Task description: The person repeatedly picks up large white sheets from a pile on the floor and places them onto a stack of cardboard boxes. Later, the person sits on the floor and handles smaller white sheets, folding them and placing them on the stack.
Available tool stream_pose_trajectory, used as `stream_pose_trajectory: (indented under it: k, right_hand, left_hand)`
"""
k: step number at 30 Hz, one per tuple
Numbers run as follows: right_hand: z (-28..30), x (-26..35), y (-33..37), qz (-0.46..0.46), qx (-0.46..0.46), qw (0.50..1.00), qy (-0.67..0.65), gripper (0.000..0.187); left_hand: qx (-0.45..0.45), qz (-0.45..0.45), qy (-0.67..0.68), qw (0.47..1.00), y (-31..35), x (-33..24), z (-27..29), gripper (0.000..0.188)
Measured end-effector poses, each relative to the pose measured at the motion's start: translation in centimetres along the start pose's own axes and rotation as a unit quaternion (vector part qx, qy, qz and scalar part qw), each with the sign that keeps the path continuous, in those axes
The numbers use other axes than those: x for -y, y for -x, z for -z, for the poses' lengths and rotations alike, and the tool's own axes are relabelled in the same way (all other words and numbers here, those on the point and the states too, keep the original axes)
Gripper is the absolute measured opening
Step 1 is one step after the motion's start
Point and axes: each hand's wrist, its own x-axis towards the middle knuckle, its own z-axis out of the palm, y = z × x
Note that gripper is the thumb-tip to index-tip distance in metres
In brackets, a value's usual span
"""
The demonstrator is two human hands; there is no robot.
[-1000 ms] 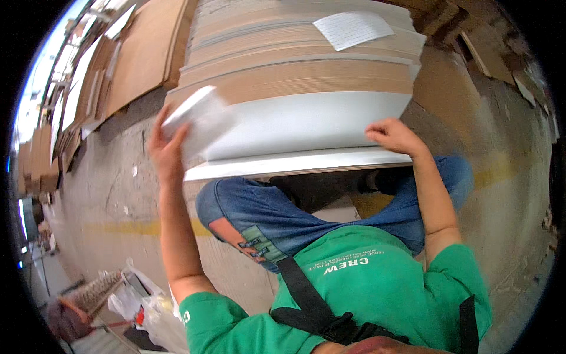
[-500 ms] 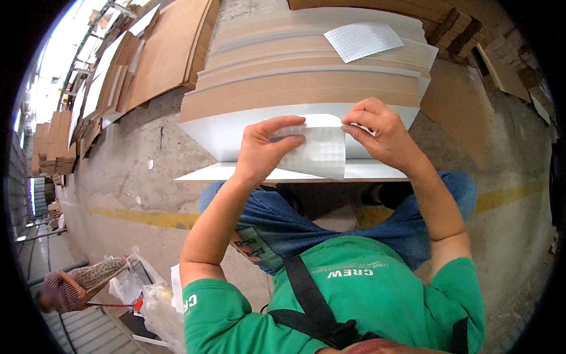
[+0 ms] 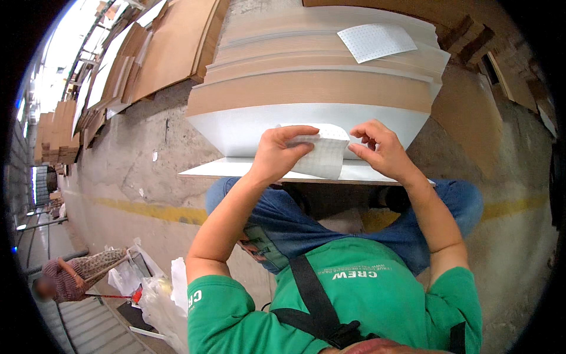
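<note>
My left hand [image 3: 277, 154] pinches a thin whitish sheet [image 3: 325, 158] by its left side, thumb below and fingers above. The sheet curls over at the top and shows faint rows of small marks. Beside its right edge is my right hand [image 3: 382, 148], thumb and forefinger apart; anything tiny on the fingertips is too small to tell. Under the sheet lies a white-faced board [image 3: 227, 167], near my knees. Behind it leans another white-faced board [image 3: 236, 127], at the front of a row of brown-edged boards [image 3: 306, 92].
A dotted white sheet [image 3: 377, 42] rests on the boards' edges. Large brown panels [image 3: 171, 50] lean at the far left. Cardboard pieces [image 3: 469, 38] stand far right. At lower left a person [image 3: 68, 277] is beside clear plastic bags [image 3: 159, 301]. A yellow line [image 3: 147, 210] crosses the floor.
My right hand's fingers have come off the sheet's upper right edge and spread. The sheet now curls over more in my left hand. The whole view has shifted slightly.
</note>
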Motion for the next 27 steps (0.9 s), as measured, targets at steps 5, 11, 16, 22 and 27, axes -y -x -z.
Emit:
stream_pose_trajectory:
  k: [5, 11, 16, 22, 27]
  right_hand:
    - [-0.2, -1.0, -0.4, -0.007, 0.049, 0.997, -0.065, 0.009]
    - [-0.4, -0.2, -0.6, 0.030, 0.010, 0.999, -0.005, 0.007]
    - [-0.8, -0.2, -0.1, 0.089, -0.033, 0.994, 0.054, 0.009]
    - [-1.0, -0.6, 0.1, 0.189, -0.050, 0.965, 0.172, 0.011]
    - [-1.5, -3.1, 0.2, 0.076, -0.058, 0.992, 0.079, 0.007]
  left_hand:
    - [-0.002, -0.048, 0.002, 0.999, 0.2, -0.3, -0.3, 0.026]
    - [-0.008, -0.023, -0.017, 1.000, 0.3, -0.4, -0.1, 0.025]
    - [0.001, 0.029, 0.038, 0.999, 0.1, 0.0, -0.3, 0.027]
    - [0.010, 0.102, 0.071, 0.992, -0.3, 0.1, -0.4, 0.031]
    - [-0.023, 0.147, 0.105, 0.983, -0.4, 1.6, 0.3, 0.033]
